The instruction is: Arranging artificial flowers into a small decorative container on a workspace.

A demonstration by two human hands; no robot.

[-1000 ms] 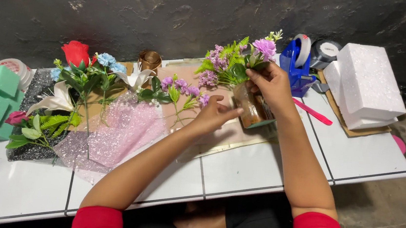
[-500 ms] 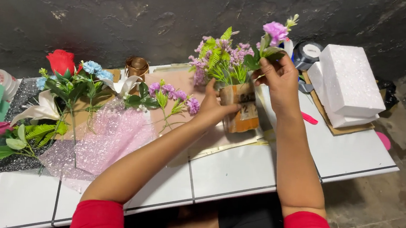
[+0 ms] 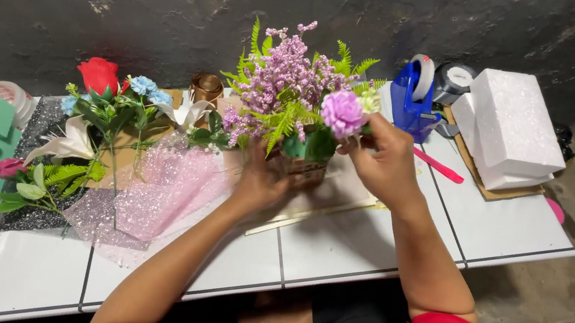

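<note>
Left hand (image 3: 259,180) wrapped around flower pot (image 3: 303,170) to steady it; right hand (image 3: 383,164) pinching pink flower (image 3: 342,114), setting it among ferns.

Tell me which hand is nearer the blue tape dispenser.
Right. The right hand, pinching a pink flower, sits just below-left of the blue tape dispenser; the left hand is farther left, past the arrangement.

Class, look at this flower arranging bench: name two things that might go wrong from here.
1. The left hand alone steadies the small pot under tall purple sprigs; it may tip.
2. The right hand pushes in the pink flower and may crush the ferns beside it.
</note>
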